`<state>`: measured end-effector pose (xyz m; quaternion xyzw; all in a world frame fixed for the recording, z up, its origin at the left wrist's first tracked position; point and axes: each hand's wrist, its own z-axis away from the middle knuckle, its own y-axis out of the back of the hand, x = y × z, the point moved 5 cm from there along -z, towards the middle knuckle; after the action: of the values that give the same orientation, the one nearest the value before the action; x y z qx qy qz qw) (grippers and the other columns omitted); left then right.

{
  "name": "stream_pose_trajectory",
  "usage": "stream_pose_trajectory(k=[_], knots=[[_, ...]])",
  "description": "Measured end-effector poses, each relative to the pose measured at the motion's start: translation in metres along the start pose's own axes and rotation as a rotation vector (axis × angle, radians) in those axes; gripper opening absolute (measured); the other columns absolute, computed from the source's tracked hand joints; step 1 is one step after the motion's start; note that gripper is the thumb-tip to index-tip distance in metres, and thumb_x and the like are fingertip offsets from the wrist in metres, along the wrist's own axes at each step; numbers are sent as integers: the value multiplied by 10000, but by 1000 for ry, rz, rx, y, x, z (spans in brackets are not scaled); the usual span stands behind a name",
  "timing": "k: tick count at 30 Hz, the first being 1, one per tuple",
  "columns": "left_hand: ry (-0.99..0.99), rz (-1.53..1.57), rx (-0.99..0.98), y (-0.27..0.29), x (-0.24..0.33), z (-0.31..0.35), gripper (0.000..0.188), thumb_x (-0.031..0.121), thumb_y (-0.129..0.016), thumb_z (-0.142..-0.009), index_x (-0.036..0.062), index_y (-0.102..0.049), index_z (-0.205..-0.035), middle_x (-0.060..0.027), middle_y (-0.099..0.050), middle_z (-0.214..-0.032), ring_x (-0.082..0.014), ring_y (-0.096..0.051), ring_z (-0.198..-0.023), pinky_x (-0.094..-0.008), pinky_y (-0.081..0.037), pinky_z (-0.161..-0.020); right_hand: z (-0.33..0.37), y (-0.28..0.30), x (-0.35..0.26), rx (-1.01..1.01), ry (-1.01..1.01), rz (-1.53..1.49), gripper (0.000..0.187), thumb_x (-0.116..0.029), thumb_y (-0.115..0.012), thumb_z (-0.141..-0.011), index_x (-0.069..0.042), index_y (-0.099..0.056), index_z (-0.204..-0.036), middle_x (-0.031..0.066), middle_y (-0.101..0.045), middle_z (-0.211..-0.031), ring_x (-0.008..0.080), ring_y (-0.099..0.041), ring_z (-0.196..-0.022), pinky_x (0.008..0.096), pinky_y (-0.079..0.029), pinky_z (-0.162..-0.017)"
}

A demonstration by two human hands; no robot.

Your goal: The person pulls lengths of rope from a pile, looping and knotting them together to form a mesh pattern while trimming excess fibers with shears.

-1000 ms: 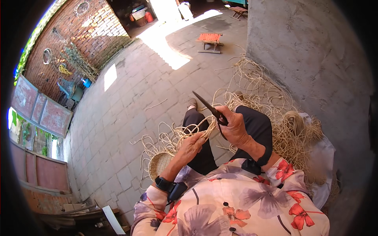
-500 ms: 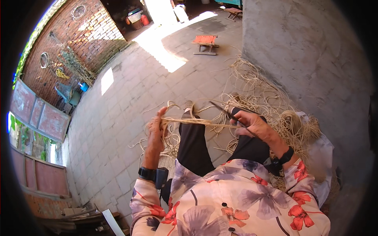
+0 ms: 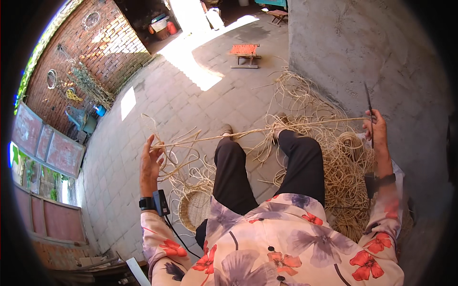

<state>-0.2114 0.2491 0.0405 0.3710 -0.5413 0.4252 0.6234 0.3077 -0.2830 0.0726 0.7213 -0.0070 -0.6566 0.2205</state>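
Between left hand [image 3: 150,164] and right hand [image 3: 378,128], both half-closed on it, cord [image 3: 248,133] stretches.
Blade [image 3: 368,97] also in right hand could slip, nicking it.

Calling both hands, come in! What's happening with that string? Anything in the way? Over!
Left hand: gripping string. Right hand: string and dark blade. String stretched between them. Tangled pile beside right leg; can't tell if snagged.
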Motion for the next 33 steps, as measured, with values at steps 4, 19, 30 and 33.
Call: stream_pose_trajectory(k=[4, 19, 30, 33], knots=[[196, 465, -235, 10, -32, -13, 399, 421, -528, -931, 178, -561, -1245, -108, -647, -992, -122, -592, -733, -266, -487, -616, -27, 50, 42, 240, 101, -6, 301, -55, -585, -806, -106, -536, -1099, 16, -592, -691, 62, -565, -548, 234, -419, -460], [65, 25, -476, -175, -33, 114, 515, 474, -400, -974, 81, -514, -1286, -79, -596, -1146, -126, -570, -894, -298, -472, -778, 118, -231, -59, -616, 470, 140, 573, -21, -648, -758, -211, -472, -1269, 21, -564, -666, 121, -576, -579, 273, -470, -554], [44, -218, -748, -132, -34, 121, 337, 287, -526, -955, 15, -624, -1130, -19, -595, -822, -84, -544, -730, -230, -452, -679, 127, -260, -48, -932, -49, -582, 434, -39, -629, -798, -34, -477, -1205, -27, -510, -702, 28, -451, -484, 155, -358, -436], [242, 57, -802, -76, -37, 112, 303, 243, -532, -946, -14, -628, -1074, -40, -622, -827, -98, -554, -610, -224, -464, -583, 80, -210, -35, -666, 106, -457, 386, -40, -594, -812, -27, -481, -1181, -24, -496, -741, 19, -422, -490, 147, -342, -428]])
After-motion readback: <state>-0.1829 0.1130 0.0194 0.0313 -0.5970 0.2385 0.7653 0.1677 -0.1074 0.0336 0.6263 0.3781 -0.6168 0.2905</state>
